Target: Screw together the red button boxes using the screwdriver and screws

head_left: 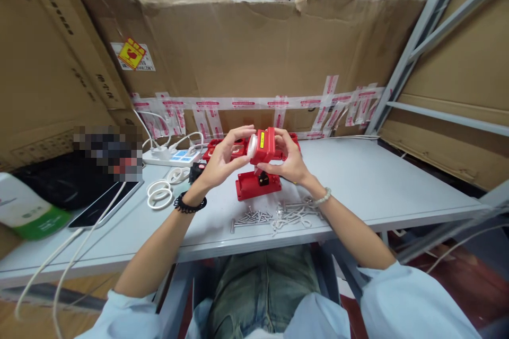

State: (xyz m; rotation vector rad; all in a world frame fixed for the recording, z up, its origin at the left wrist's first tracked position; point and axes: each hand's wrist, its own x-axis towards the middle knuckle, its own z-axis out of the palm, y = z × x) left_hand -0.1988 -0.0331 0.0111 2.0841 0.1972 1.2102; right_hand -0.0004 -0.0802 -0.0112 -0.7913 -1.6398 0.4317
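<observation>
Raised above the table, a red box-shaped housing [265, 145] with a yellow label is gripped from the right by my right hand [293, 161]. A white ring [252, 146] sits against the housing's left face, pinched between the thumb and fingers of my left hand [222, 161]. Below them lies an open red case half [252, 189] with a small black part [263, 179] in it. More red housings [212, 147] stand behind my hands, partly hidden. By my left wrist is a small black block [196, 171] with a red spot.
Several white rings [160, 198] lie on the left. Small screws [254, 216] and longer bolts [294, 213] are piled near the front edge. A power strip [173, 156], a tablet [105, 206] with cables, and a white-green container [32, 212] occupy the left. Cardboard [254, 53] walls the back.
</observation>
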